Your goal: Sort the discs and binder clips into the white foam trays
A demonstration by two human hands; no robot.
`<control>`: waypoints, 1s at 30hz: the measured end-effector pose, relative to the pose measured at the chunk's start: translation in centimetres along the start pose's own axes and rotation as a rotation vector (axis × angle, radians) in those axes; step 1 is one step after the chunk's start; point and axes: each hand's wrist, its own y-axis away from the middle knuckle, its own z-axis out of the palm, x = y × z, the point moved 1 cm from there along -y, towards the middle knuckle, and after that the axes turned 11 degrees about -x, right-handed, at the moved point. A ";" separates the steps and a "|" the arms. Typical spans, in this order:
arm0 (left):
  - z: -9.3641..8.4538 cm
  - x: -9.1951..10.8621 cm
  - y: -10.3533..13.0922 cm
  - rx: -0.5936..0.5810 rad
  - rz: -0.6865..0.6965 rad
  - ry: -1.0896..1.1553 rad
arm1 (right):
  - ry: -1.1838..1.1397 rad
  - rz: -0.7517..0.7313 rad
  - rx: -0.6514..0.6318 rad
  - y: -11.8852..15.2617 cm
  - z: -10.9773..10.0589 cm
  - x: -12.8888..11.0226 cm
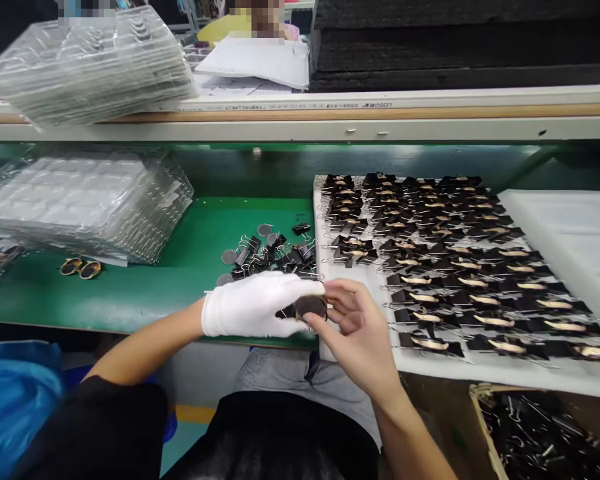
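Between my two hands is a dark round lens (311, 307), held up over the table's front edge. My left hand (260, 305), in a white glove, is closed on its left side with thumb and fingers. My bare right hand (357, 327) pinches it from the right, thumb in front. Whether a frame or a clip is attached to the lens is mostly hidden by the fingers. Just behind my left hand lies a heap of black binder clips (267, 257), with several loose grey discs (229, 257) around it.
On the right, a white board (353, 287) carries rows of binder clips clamped on gold-coloured pieces. A box of black clips (535, 427) sits below it. Round gold-rimmed sunglasses (81, 268) lie left, before stacked clear plastic trays (80, 193). A shelf edge (280, 127) crosses behind.
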 end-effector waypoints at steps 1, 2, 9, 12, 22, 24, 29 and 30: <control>0.1 0.0 0.1 -0.017 0.022 0.016 | -0.044 0.065 -0.013 0.1 -0.3 0.1; 0.1 -0.1 0.2 -0.040 0.039 0.026 | -0.058 0.111 -0.023 0.1 -0.5 0.1; -3.5 -6.2 -1.0 0.071 -0.490 -0.362 | -0.270 0.186 0.011 -0.3 -1.5 0.8; -4.5 -9.5 -2.9 -0.176 -0.562 -0.428 | -0.500 0.252 -0.009 -0.7 -1.2 0.9; -6.4 -12.2 -3.5 -0.090 -0.526 -0.047 | -0.730 0.299 0.057 -1.4 -1.2 0.7; -5.9 -10.4 -3.6 0.165 -0.444 0.059 | -0.757 0.283 0.091 -2.0 -0.6 0.8; -2.4 -5.3 -5.1 0.496 -0.094 0.349 | -0.763 0.134 0.235 -3.9 1.4 0.9; -1.9 -4.7 -5.4 0.535 -0.036 0.348 | -0.765 0.103 0.259 -4.1 1.6 0.9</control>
